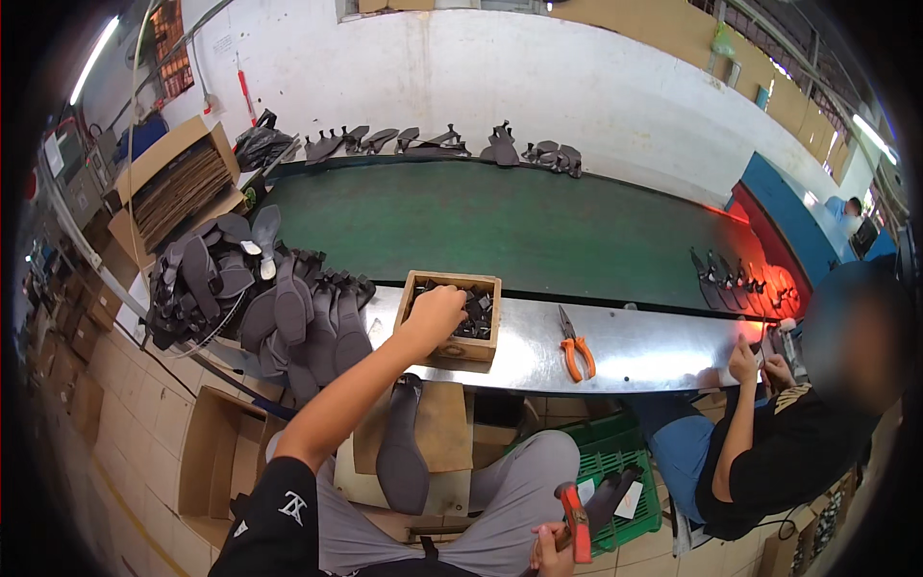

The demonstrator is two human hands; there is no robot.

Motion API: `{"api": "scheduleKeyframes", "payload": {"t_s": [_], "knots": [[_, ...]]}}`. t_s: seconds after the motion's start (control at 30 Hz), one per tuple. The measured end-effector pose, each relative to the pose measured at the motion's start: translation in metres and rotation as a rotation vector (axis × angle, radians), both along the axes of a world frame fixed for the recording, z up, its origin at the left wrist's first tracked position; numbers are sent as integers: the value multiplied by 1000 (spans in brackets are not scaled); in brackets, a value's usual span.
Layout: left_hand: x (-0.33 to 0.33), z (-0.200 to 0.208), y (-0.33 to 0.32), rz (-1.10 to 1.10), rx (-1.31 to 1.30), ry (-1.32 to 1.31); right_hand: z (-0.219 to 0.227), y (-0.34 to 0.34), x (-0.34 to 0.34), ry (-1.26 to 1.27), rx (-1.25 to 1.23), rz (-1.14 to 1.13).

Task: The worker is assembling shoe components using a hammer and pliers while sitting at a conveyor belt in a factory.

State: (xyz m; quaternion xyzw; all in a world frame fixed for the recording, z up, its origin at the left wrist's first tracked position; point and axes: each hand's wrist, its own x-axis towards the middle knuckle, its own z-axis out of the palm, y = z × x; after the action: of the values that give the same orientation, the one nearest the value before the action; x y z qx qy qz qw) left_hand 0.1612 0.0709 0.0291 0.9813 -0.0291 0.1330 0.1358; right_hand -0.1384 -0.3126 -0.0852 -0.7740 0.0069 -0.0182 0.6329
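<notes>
My left hand reaches into a small wooden box of small black parts. Its fingers are curled down among the parts, and whatever they grip is hidden. Low in the view, my right hand is closed around a hammer with a red head, held beside my knee. A dark grey shoe sole lies in front of me, on a brown board over my lap. Orange-handled pliers rest on the metal ledge, right of the box.
Piled soles stand at the left by a cardboard box. Beyond the metal ledge runs a green conveyor belt, soles along its far edge. A co-worker sits at the right, near a green crate and a red-lit blue machine.
</notes>
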Motion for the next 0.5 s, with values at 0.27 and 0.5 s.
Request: {"api": "scheduleKeyframes", "payload": {"t_s": [0.27, 0.5], "knots": [[15, 3, -10, -69, 59, 138, 71, 27, 76, -48, 17, 173], [-106, 83, -43, -678, 364, -660, 130, 73, 122, -50, 376, 220]]}}
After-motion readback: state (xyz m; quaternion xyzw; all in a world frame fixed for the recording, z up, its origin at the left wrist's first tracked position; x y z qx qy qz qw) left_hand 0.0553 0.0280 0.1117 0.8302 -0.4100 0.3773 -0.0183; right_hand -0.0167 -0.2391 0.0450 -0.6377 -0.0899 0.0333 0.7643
